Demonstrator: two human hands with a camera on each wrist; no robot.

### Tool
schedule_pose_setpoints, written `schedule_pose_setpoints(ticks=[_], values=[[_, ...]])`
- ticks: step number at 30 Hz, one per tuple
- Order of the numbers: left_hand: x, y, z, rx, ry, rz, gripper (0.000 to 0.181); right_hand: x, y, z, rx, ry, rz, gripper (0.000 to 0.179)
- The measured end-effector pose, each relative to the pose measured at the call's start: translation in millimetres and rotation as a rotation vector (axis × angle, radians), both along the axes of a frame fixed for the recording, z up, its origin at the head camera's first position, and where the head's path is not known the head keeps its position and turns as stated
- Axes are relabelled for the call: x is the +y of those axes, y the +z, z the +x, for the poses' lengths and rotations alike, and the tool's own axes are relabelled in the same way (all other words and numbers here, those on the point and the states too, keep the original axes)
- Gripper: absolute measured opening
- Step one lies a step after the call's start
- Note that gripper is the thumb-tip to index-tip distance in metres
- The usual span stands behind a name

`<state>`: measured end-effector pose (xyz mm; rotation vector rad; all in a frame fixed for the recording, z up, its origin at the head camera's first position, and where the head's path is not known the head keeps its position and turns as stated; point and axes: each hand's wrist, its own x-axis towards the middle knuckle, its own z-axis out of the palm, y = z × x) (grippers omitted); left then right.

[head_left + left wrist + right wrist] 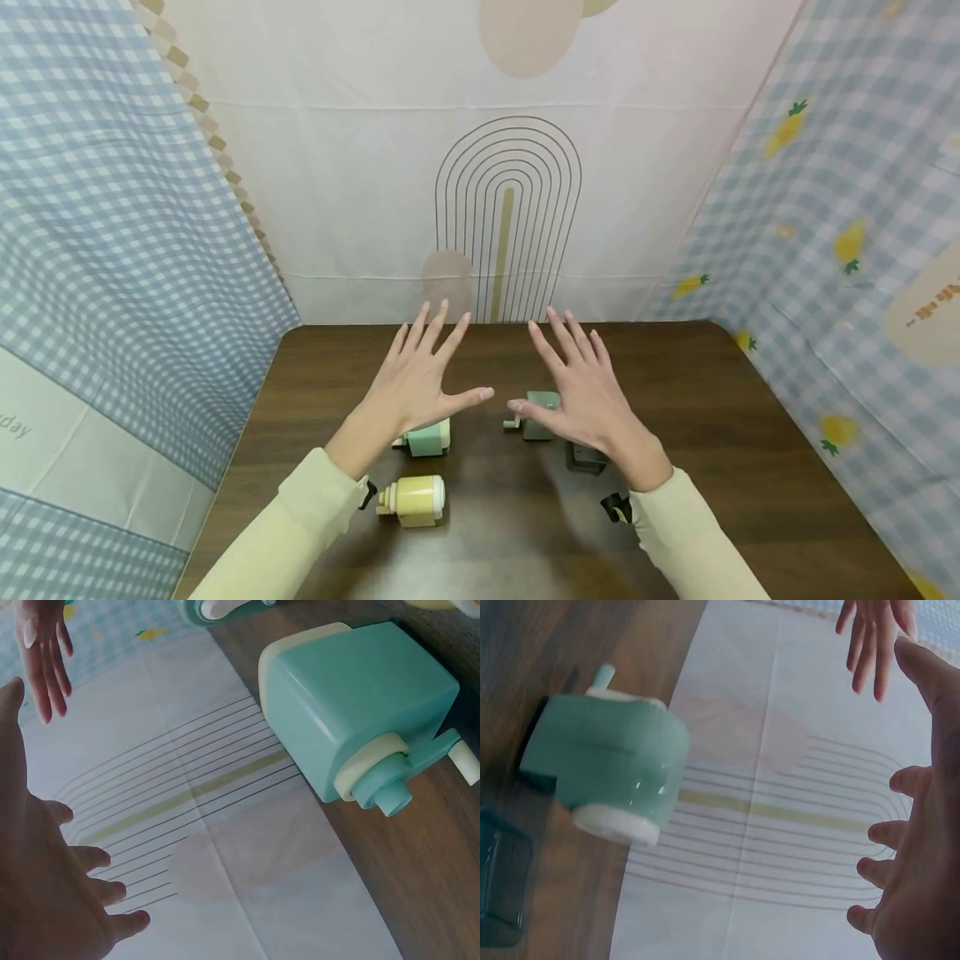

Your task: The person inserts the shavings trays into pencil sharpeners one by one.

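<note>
Both hands are held up over the table with fingers spread and nothing in them. My left hand [415,379] overlaps a teal crank pencil sharpener [429,440] in the head view; the left wrist view shows its body [352,690] and side crank [431,757]. Nearer to me, beside the left sleeve, lies a yellow sharpener [418,500] with a white end. My right hand [588,392] partly hides a darker green crank sharpener [538,429], whose rounded body [615,754] fills the left of the right wrist view. Below that hand sits a dark see-through box [587,458].
All of these stand on a dark brown wooden table [480,575]. A white cloth with an arch pattern [360,208] hangs behind its far edge. Blue checked cloths [150,192] close in both sides. Dark straps [617,507] show at the wrists.
</note>
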<state>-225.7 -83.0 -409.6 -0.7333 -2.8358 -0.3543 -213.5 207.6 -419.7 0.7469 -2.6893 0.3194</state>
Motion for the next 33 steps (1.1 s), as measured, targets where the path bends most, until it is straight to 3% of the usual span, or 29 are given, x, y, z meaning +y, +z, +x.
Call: schedule_pose_setpoints(ticks=[13, 22, 33], values=[[1.7, -17.7, -13.8, -0.225, 0.028, 0.035, 0.108, 20.2, -17.8, -18.4, -0.116, -0.082, -0.006, 0.109], [11.3, -17.5, -20.5, -0.285, 0.01, -0.021, 0.108, 28.1, -22.1, -20.9, -0.155, -0.09, 0.007, 0.111], [40.1, -13.6, -26.3, -0.34, -0.035, -0.034, 0.11, 49.0, -20.5, -18.2, -0.301, -0.07, -0.069, 0.106]])
